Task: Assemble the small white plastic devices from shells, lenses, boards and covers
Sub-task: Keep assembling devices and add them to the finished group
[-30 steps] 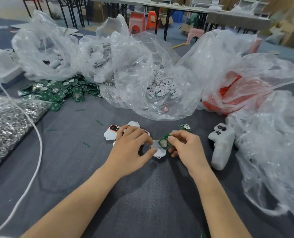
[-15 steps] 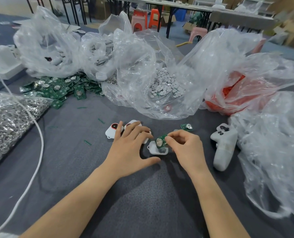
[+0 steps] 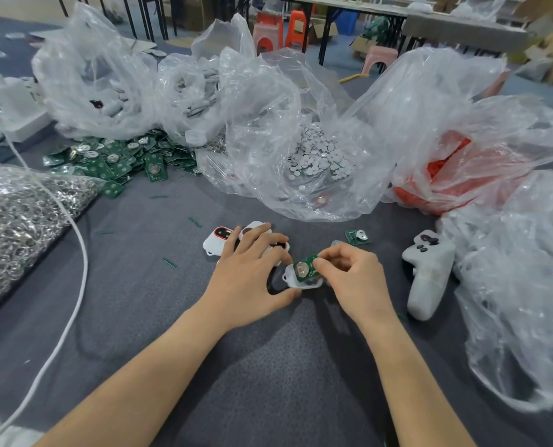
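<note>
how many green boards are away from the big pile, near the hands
2. One green board is pinched by the right hand over a white shell; the other lies on the cloth beyond that hand. More may be hidden.

Ctr frame, on gray mat (image 3: 268, 375): right hand (image 3: 354, 280) pinches green board (image 3: 304, 269) over white shell (image 3: 292, 281); left hand (image 3: 249, 280) spread just beside, thumb maybe touching shell.
</note>
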{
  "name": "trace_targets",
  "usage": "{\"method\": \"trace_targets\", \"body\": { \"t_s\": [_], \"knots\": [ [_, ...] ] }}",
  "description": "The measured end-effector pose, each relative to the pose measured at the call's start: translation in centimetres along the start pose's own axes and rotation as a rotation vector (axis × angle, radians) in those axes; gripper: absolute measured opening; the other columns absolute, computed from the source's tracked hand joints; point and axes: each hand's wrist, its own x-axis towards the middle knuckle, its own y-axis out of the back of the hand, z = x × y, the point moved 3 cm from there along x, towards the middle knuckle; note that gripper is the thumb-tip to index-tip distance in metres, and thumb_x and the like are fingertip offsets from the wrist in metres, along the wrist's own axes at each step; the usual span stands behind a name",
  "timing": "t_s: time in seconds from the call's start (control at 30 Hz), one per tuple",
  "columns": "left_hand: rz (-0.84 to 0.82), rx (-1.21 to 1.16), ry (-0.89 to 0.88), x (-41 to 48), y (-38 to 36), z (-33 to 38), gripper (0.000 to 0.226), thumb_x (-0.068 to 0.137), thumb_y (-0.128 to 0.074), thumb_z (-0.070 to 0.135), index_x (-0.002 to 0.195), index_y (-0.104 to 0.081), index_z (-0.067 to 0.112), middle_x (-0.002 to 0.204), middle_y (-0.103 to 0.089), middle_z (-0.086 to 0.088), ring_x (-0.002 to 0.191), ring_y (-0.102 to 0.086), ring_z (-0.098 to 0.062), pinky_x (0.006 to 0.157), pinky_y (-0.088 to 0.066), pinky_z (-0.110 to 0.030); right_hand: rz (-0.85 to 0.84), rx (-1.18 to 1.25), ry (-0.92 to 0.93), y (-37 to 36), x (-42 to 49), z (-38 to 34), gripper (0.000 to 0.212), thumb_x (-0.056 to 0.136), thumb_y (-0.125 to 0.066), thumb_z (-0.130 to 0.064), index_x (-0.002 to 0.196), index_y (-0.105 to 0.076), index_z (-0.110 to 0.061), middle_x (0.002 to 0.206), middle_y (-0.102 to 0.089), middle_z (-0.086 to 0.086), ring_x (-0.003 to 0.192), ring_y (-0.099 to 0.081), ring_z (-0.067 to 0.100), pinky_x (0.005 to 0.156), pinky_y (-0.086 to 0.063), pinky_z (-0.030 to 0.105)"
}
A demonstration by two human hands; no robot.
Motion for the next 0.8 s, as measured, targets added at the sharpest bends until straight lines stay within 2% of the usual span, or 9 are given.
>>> {"method": "trace_targets", "body": {
  "t_s": [0.2,0.33,0.5,0.8],
  "knots": [
    [0.01,-0.009,0.0,0.02,-0.12,0.05,0.052,0.072,-0.049,0.068,0.098,-0.064,0.025,0.128,-0.056,0.01,0.139,-0.034,-0.018,0.117,-0.015,-0.046,-0.02,-0.048,-0.001,-0.21,-0.14,0.01,0.011,0.08,-0.072,-0.021,0.071,-0.069,-0.026,0.066,-0.069,-0.01,0.064,-0.064,-0.002,0.058,-0.045,0.011],
    [0.005,-0.008,-0.012,0.01,-0.18,-0.01,0.048,0.073,-0.062,0.065,0.097,-0.064,0.024,0.127,-0.057,0.009,0.139,-0.034,-0.018,0.116,-0.016,-0.047,-0.022,-0.079,0.007,-0.39,-0.29,-0.18,0.012,0.08,-0.072,-0.02,0.072,-0.068,-0.026,0.067,-0.069,-0.01,0.066,-0.064,-0.002,0.058,-0.045,0.009],
    [0.018,-0.022,-0.015,0.06,-0.31,0.03,0.046,0.071,-0.069,0.061,0.096,-0.065,0.022,0.126,-0.058,0.009,0.138,-0.035,-0.019,0.116,-0.016,-0.046,0.007,-0.098,0.009,-0.36,-0.4,-0.41,0.018,0.08,-0.071,-0.018,0.067,-0.065,-0.029,0.064,-0.067,-0.012,0.065,-0.062,-0.004,0.057,-0.043,0.007],
    [0.023,-0.014,-0.021,0.21,-0.4,-0.05,0.048,0.07,-0.07,0.063,0.093,-0.065,0.022,0.125,-0.059,0.008,0.137,-0.038,-0.019,0.114,-0.022,-0.05,-0.003,-0.138,0.012,-0.35,-0.45,-0.63,0.016,0.078,-0.072,-0.017,0.07,-0.065,-0.029,0.064,-0.065,-0.013,0.063,-0.061,-0.006,0.056,-0.043,0.007]
  ]
}}
